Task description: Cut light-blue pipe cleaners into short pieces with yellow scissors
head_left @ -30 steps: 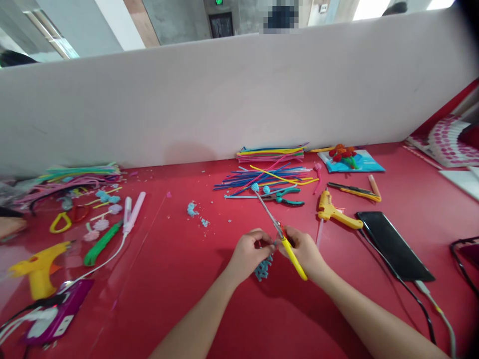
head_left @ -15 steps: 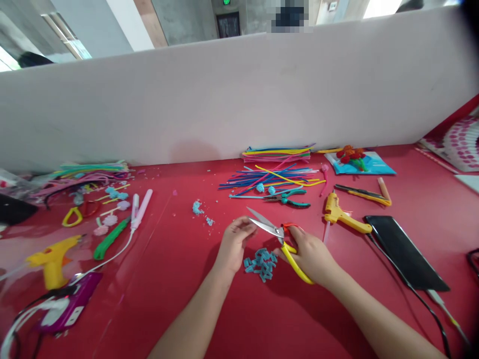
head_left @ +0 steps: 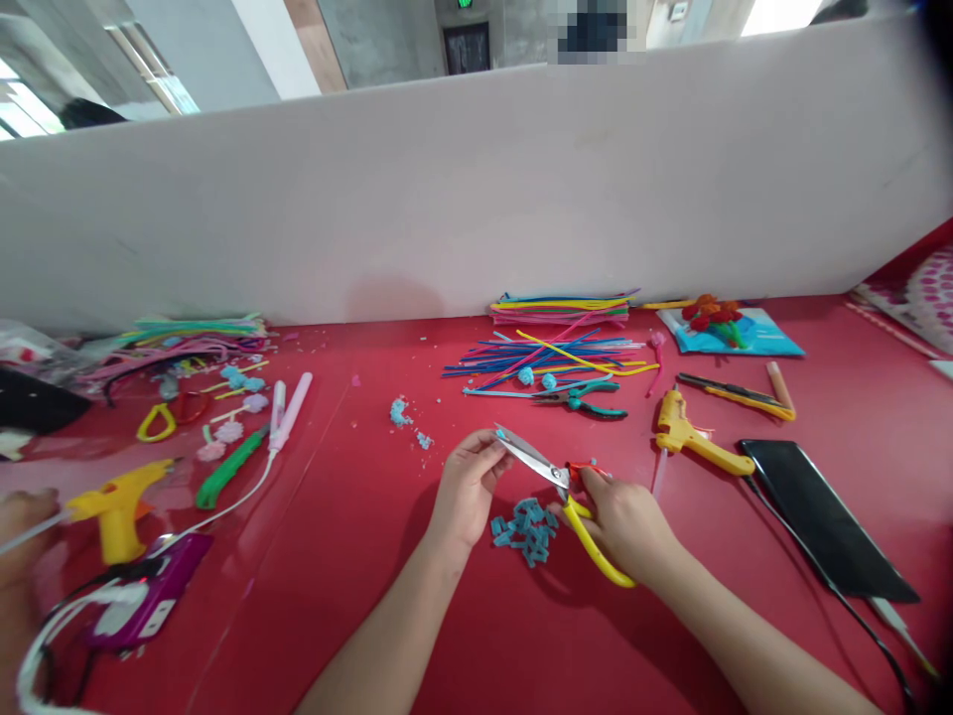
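Yellow-and-red-handled scissors (head_left: 558, 478) are sitting in our right hand (head_left: 626, 514); our left hand (head_left: 463, 489) is pinching a blue pipe-cleaner scrap (head_left: 500, 432) by the blade tips. We are judging it light, soft, best held endwise.

Left hand (head_left: 466, 487) pinched up at the tips of the scissors (head_left: 557, 477); right hand (head_left: 629, 518) curled round their handles; both bare forearms (head_left: 398, 616) slanted inward
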`<state>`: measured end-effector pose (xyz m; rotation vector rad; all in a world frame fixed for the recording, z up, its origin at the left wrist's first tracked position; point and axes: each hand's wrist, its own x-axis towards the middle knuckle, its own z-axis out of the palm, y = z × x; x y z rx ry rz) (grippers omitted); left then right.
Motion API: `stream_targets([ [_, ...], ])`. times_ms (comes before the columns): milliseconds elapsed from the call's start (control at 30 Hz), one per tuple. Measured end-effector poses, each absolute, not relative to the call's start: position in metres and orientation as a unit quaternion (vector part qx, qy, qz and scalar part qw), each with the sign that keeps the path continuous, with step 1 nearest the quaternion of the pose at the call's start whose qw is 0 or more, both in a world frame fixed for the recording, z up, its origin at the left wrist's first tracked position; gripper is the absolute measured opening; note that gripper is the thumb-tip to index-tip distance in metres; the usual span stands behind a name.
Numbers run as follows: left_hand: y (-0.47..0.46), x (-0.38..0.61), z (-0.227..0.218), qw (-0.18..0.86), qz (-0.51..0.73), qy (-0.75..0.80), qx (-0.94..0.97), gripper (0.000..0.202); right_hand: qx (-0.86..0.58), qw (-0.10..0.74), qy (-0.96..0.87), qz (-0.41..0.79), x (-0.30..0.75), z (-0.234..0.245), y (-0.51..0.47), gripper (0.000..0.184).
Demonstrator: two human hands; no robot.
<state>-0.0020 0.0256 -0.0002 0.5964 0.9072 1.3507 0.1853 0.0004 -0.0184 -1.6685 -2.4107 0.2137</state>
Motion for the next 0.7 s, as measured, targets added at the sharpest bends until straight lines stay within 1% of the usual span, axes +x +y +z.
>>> stream_targets([
  [433,0.0262,-0.0021,-0.0027,0.646,0.605,0.389,0.255,0.009,-0.56,0.107,-0.818,0.081,0.1867,-0.0212,-0.0005,0.033],
  [700,0.0261,-0.002,-0.0028,0.652,0.611,0.375,0.248,0.007,-0.563,0.089,-0.817,0.088,0.186,-0.0173,-0.0014,0.033],
])
